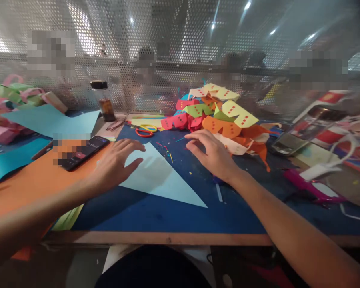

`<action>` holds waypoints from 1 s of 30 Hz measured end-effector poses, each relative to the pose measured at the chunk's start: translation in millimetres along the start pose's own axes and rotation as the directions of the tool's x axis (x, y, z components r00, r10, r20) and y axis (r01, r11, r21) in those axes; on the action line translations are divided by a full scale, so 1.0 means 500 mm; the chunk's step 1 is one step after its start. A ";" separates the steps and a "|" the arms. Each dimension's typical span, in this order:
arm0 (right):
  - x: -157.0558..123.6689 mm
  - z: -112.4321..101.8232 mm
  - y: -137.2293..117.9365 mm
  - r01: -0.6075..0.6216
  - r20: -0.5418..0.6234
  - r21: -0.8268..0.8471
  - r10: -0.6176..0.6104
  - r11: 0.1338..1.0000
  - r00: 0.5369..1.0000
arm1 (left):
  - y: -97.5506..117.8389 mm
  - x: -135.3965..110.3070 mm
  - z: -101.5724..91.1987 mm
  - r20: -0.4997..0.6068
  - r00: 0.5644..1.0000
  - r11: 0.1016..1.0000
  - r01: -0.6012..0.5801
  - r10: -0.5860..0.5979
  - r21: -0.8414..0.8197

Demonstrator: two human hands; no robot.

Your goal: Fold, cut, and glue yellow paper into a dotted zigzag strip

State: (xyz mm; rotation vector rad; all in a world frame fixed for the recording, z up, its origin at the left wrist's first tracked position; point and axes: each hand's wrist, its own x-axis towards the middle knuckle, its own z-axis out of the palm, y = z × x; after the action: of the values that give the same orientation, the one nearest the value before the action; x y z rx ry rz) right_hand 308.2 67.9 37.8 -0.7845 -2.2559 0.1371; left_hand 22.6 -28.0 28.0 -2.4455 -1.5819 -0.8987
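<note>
A light blue paper triangle (162, 178) lies flat on the dark blue mat (156, 212). My left hand (115, 164) rests open on the triangle's left corner, fingers stretched flat. Over the mat to the right of the triangle's top hovers my right hand (211, 154), palm down with its fingers loosely spread and nothing in them. Just beyond that hand is a heap of folded coloured paper pieces (219, 114) with red dots.
Scissors with red and yellow handles (145, 130) lie behind the triangle. A phone (84, 152) rests on an orange sheet (27, 182) at the left, a dark jar (103, 100) behind it. Blue sheets (51, 120) lie far left. A pink tool (309, 186) and clutter sit right. A perforated screen (180, 52) closes the back.
</note>
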 end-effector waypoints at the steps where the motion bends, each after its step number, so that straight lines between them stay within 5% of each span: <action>1: -0.001 0.002 0.003 -0.001 -0.012 -0.002 0.001 1.000 1.000 | 0.017 -0.009 0.002 0.027 0.999 0.999 -0.019 0.019 0.033; 11: -0.008 0.002 0.005 0.011 0.015 -0.010 -0.011 1.000 1.000 | 0.124 -0.039 0.067 0.170 0.977 0.933 -0.175 0.125 0.316; 30: -0.019 0.012 0.005 0.086 0.009 -0.061 -0.086 0.994 0.996 | 0.197 -0.032 0.133 0.259 0.925 0.924 -0.331 0.279 0.189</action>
State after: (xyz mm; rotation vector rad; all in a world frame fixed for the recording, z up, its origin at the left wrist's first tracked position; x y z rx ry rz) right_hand 310.7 65.5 26.9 -0.7184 -2.3049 0.0304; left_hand 130.9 -60.9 -12.4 -2.5941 -1.2210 -0.3733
